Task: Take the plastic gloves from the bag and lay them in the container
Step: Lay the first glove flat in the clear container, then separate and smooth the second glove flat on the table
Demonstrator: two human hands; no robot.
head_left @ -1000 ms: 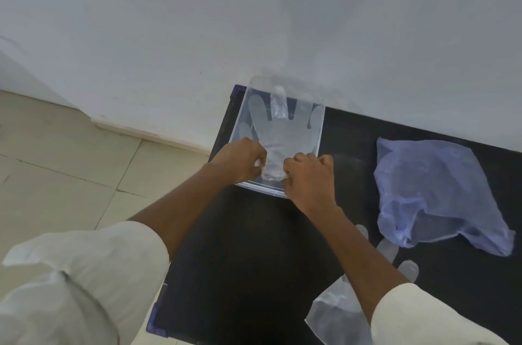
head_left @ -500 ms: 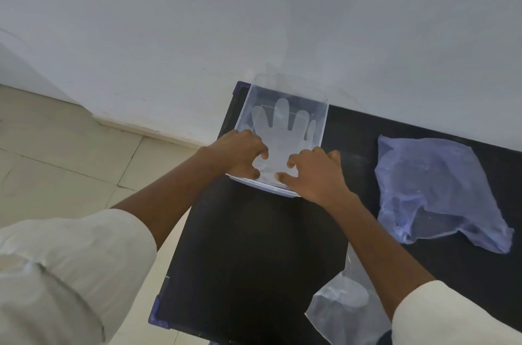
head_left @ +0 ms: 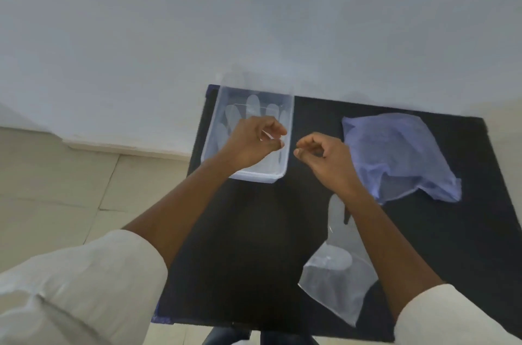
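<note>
Fingers of the left hand curl loosely over the clear container, clamped on nothing; the right hand hovers beside it, thumb and forefinger nearly pinched but empty. One plastic glove lies flat inside the container, another waits on the black table near the blue bag. Thin, limp, probably clingy film — best pinched at the cuff edge.
</note>
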